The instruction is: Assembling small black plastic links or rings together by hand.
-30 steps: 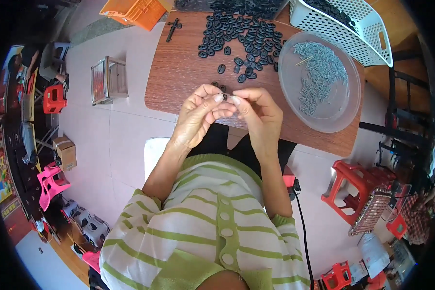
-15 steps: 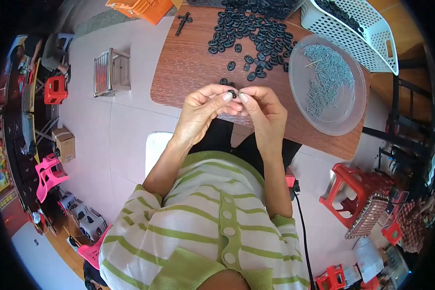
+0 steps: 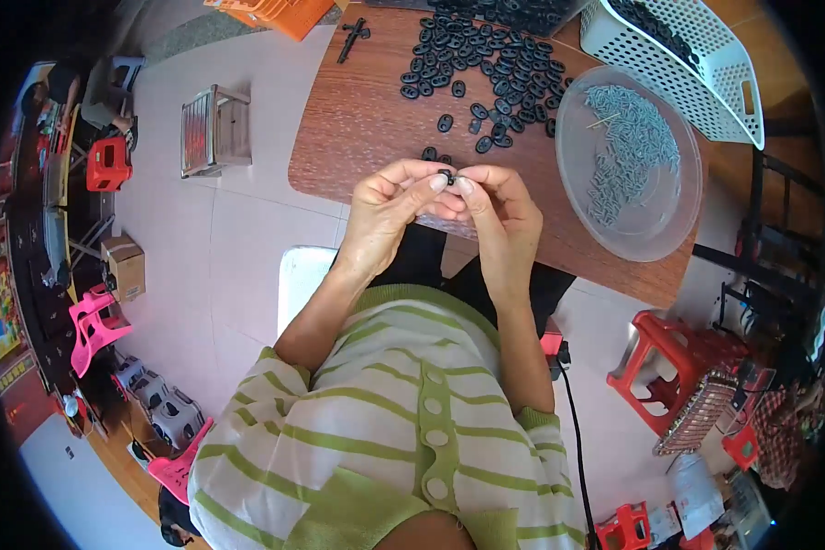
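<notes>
Both hands meet above the near edge of the brown table (image 3: 357, 137). My left hand (image 3: 381, 209) pinches a small black oval plastic piece (image 3: 446, 176) between thumb and forefinger. Against the right side of that piece, my right hand (image 3: 504, 215) is closed in a pinch; whatever its fingertips hold is hidden. Just beyond my fingers lie a few loose black oval pieces (image 3: 430, 154), each with two holes. Many more form a spread-out pile (image 3: 522, 87) farther back. A clear round plastic tub (image 3: 646, 234) at the right contains a heap of small silvery screws (image 3: 628, 137).
A white perforated basket (image 3: 720, 96) with black parts stands at the back right. At the far left of the table lies a dark cross-shaped tool (image 3: 351, 41). A metal-framed stool (image 3: 213, 133) is on the floor to the left, a red stool (image 3: 665, 367) to the right.
The view has shifted slightly, so the table and its contents sit a little lower and to the right. Both hands keep their pinch, with the black piece turned a little.
</notes>
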A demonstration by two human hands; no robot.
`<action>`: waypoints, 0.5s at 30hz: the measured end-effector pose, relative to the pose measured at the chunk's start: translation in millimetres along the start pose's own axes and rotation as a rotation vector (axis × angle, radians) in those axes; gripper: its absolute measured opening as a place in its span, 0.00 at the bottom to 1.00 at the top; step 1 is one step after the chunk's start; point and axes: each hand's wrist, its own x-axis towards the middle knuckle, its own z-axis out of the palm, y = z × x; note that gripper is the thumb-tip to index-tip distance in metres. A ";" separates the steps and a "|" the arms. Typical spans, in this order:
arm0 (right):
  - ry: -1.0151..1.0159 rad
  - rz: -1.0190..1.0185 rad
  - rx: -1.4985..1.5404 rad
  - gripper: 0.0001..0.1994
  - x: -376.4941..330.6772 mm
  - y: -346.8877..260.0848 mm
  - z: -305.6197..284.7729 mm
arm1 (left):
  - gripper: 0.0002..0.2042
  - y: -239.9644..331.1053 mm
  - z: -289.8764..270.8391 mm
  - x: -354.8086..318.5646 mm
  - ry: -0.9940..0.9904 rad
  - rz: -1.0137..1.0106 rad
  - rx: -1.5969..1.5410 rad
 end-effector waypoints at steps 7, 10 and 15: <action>0.007 -0.131 -0.258 0.05 1.2 8.6 -3.9 | 0.08 -6.1 -2.6 -0.1 0.052 0.046 0.112; 0.018 -0.163 -0.318 0.05 0.7 10.7 -3.4 | 0.08 -8.3 -5.1 0.9 0.044 0.059 0.129; -0.004 -0.186 -0.365 0.05 2.2 13.1 -4.9 | 0.08 -9.2 -5.9 1.5 0.030 0.072 0.170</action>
